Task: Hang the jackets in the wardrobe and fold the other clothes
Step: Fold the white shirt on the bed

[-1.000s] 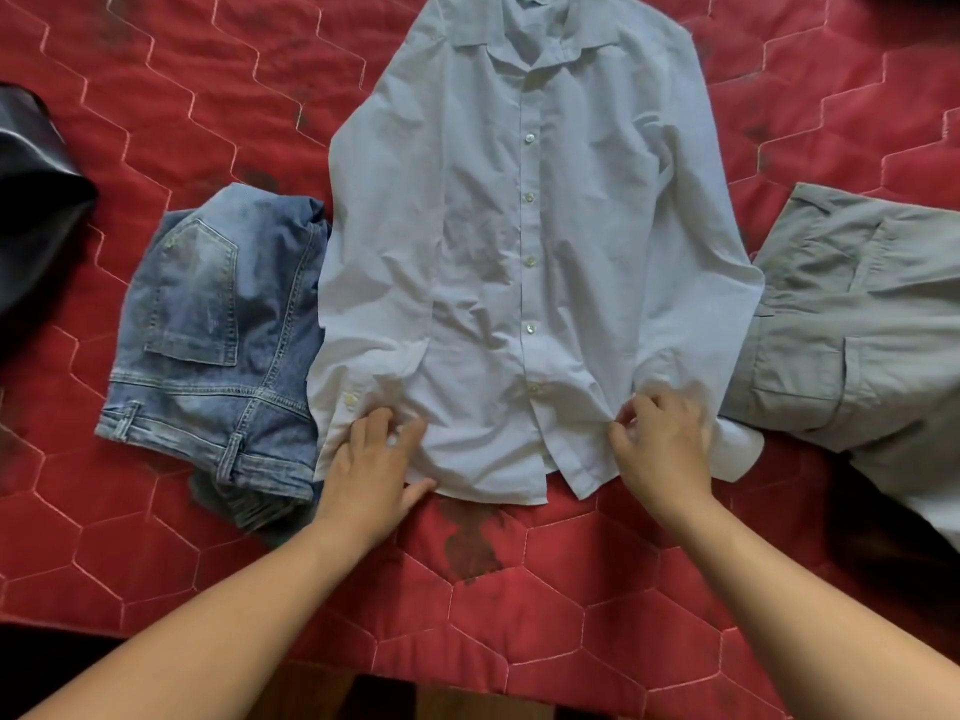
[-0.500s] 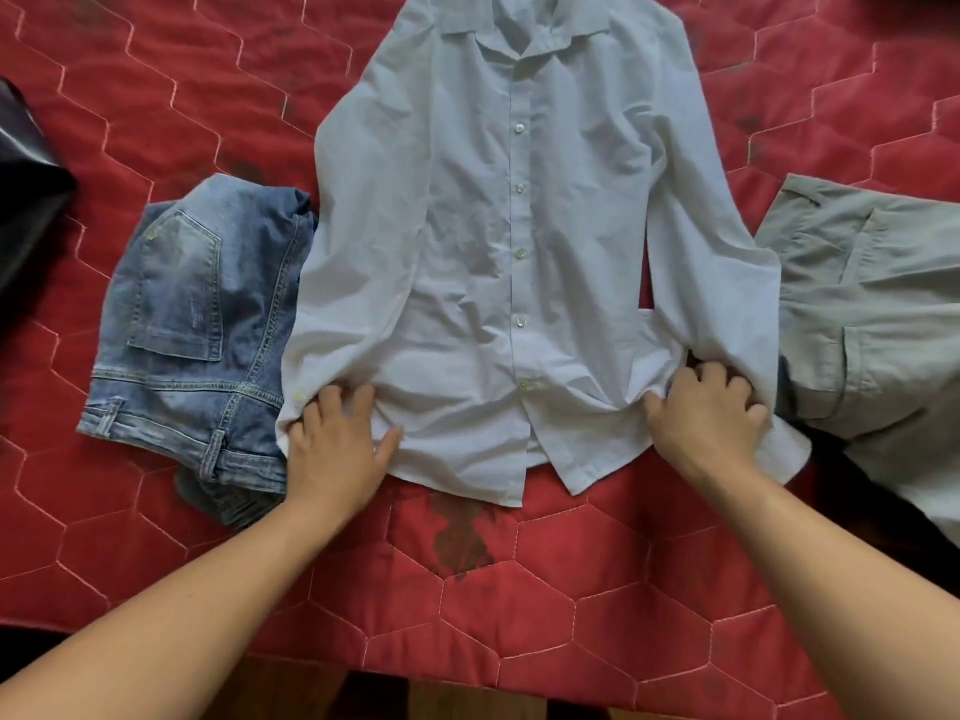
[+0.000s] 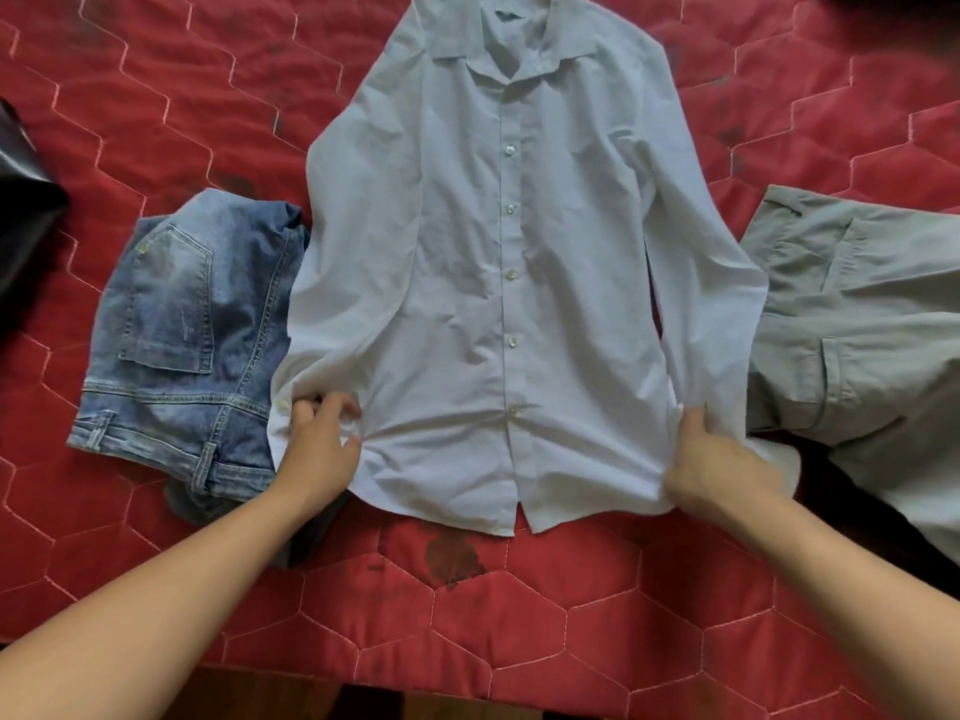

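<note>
A pale blue button-up shirt (image 3: 467,283) lies front up on the red quilted bedspread (image 3: 519,615), collar away from me, sleeves down along its sides. My left hand (image 3: 317,449) pinches the shirt's lower left side seam, fabric bunched between its fingers. At the lower right side seam my right hand (image 3: 711,465) grips the cloth near the right cuff. The hem is pulled taut between both hands.
Folded blue jeans (image 3: 176,345) lie just left of the shirt, partly under its sleeve. Grey-green trousers (image 3: 852,330) lie at the right. A black garment (image 3: 23,205) shows at the left edge. The bed's near edge (image 3: 415,691) runs along the bottom.
Both hands went from lying on the shirt near the hem to grasping its side seams, moving apart and stretching the lower shirt flat. The camera view shifted slightly, so the collar shows.
</note>
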`<control>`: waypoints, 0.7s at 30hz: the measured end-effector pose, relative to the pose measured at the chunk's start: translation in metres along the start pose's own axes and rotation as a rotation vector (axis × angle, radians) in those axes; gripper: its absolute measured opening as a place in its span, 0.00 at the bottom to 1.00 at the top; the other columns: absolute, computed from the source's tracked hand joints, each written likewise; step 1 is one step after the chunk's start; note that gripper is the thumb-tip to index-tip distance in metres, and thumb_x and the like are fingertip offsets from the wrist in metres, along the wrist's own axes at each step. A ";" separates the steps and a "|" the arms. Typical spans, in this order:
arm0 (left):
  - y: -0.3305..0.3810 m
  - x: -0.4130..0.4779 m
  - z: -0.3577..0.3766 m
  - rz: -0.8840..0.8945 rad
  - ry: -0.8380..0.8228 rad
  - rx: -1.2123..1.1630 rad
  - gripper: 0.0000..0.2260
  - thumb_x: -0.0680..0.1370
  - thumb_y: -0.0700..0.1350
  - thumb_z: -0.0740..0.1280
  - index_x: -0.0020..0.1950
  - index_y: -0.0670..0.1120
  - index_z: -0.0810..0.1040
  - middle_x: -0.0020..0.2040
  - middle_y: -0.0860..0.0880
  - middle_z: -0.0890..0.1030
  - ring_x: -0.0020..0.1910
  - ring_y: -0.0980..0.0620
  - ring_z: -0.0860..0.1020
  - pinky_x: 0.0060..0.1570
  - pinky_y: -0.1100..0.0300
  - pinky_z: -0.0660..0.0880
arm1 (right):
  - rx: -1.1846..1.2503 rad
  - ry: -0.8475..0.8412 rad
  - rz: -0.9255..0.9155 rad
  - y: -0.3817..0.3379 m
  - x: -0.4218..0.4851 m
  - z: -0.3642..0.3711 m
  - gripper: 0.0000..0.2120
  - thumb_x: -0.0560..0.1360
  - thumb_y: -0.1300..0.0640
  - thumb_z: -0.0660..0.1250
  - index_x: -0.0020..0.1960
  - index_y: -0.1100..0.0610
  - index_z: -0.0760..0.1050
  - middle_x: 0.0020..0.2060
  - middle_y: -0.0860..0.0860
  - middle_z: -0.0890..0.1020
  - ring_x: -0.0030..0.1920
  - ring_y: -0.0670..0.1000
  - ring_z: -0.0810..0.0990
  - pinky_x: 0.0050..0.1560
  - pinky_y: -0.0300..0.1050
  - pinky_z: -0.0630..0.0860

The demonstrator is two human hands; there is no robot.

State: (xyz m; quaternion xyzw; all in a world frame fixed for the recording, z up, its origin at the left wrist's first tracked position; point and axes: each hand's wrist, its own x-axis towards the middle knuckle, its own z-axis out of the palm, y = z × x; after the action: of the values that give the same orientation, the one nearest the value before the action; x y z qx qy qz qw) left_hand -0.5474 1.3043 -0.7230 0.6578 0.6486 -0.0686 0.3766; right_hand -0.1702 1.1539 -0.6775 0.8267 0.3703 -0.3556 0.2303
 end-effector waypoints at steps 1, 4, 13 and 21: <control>0.001 0.000 -0.001 -0.002 0.000 0.014 0.16 0.73 0.36 0.68 0.59 0.48 0.74 0.60 0.45 0.64 0.58 0.43 0.71 0.61 0.58 0.67 | -0.065 -0.001 -0.002 -0.001 -0.003 -0.004 0.21 0.74 0.53 0.60 0.66 0.55 0.64 0.59 0.60 0.79 0.56 0.64 0.80 0.51 0.55 0.73; 0.018 0.008 -0.007 -0.052 0.111 -0.013 0.16 0.74 0.41 0.70 0.60 0.49 0.74 0.60 0.45 0.61 0.58 0.46 0.69 0.65 0.55 0.67 | 0.057 0.210 -0.058 -0.011 0.017 -0.032 0.13 0.78 0.48 0.60 0.56 0.55 0.75 0.53 0.57 0.82 0.52 0.62 0.80 0.49 0.53 0.75; 0.064 0.050 -0.022 -0.105 0.249 -0.312 0.17 0.76 0.38 0.68 0.64 0.48 0.72 0.63 0.45 0.68 0.51 0.51 0.70 0.52 0.62 0.66 | 1.044 -0.038 -0.038 -0.038 0.076 -0.068 0.15 0.81 0.46 0.63 0.41 0.55 0.69 0.30 0.56 0.75 0.22 0.52 0.69 0.26 0.42 0.65; 0.046 0.036 -0.010 -0.053 -0.086 -0.463 0.14 0.76 0.37 0.72 0.56 0.53 0.78 0.59 0.60 0.75 0.56 0.60 0.75 0.49 0.68 0.69 | 1.197 -0.094 -0.094 -0.040 0.078 -0.058 0.16 0.62 0.46 0.71 0.42 0.57 0.79 0.38 0.55 0.78 0.41 0.56 0.76 0.44 0.52 0.70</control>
State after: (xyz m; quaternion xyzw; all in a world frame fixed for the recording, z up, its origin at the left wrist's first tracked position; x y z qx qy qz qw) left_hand -0.5042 1.3449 -0.7177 0.5332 0.6474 0.0439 0.5428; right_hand -0.1400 1.2515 -0.7043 0.7788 0.1316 -0.5483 -0.2748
